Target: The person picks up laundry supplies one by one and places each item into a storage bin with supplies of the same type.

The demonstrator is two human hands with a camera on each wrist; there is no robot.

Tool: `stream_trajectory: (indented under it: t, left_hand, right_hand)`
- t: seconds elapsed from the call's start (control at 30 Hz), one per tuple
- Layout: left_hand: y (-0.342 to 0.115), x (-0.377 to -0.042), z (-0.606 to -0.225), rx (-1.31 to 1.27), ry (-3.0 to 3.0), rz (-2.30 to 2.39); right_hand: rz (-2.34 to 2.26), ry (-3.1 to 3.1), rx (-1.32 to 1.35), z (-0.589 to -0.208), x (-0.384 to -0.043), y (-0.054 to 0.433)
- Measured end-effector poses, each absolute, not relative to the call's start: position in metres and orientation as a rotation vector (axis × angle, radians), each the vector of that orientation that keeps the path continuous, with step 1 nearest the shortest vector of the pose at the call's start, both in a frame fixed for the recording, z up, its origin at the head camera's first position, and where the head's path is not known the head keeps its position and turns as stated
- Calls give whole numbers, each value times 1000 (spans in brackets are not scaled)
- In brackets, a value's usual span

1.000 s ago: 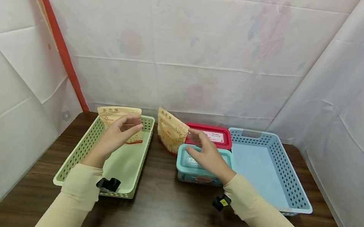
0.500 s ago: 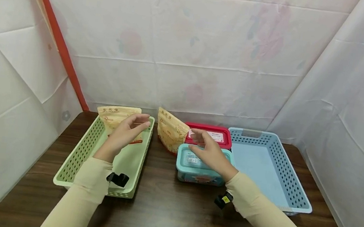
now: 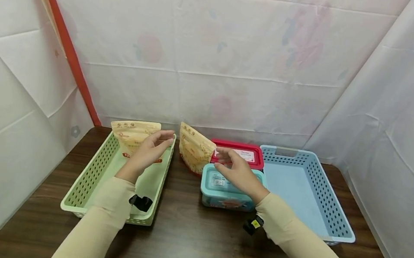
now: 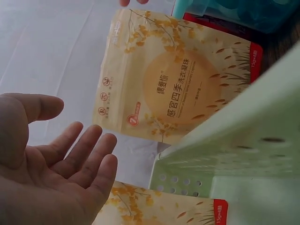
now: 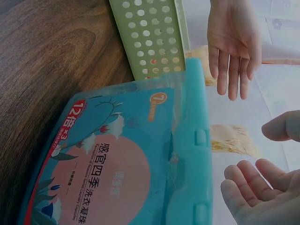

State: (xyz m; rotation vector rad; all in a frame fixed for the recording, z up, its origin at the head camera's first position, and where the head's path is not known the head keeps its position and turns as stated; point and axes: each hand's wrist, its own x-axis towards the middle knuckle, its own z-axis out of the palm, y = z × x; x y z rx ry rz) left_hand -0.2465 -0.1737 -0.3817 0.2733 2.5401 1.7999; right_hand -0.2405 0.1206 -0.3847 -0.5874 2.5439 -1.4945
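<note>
My left hand (image 3: 149, 151) hovers over the green basket (image 3: 83, 184), fingers relaxed and holding nothing. Behind it, a cream laundry-capsule pouch (image 3: 129, 135) stands inside that basket, partly hidden by the hand. A second cream pouch (image 3: 193, 148) stands on the table just right of the basket; the left wrist view shows its printed front (image 4: 178, 84) beyond my fingers. My right hand (image 3: 241, 176), also loose and holding nothing, is above the teal laundry-capsule box (image 3: 221, 201), its fingertips close to the second pouch's right edge. Teal lid and printed side (image 5: 117, 164) fill much of the right wrist view.
A red-lidded box (image 3: 254, 155) sits behind the teal one. To the right lies a blue perforated basket (image 3: 301, 189) with nothing in it. The dark wooden table (image 3: 191, 244) reaches back to a white patterned curtain (image 3: 217, 52), which also hangs at both sides.
My left hand has moved to the right over the green basket, toward the second pouch. The right hand has shifted only slightly to the right; pouches, boxes and baskets have stayed in place.
</note>
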Motion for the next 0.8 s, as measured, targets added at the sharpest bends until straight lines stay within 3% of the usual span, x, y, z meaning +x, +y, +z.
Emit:
stream_trajectory:
  t: [0.8]
  left_hand:
    - [-151, -268, -387, 177, 2513, 1697]
  right_hand:
    - [-1410, 2588, -509, -382, -253, 116]
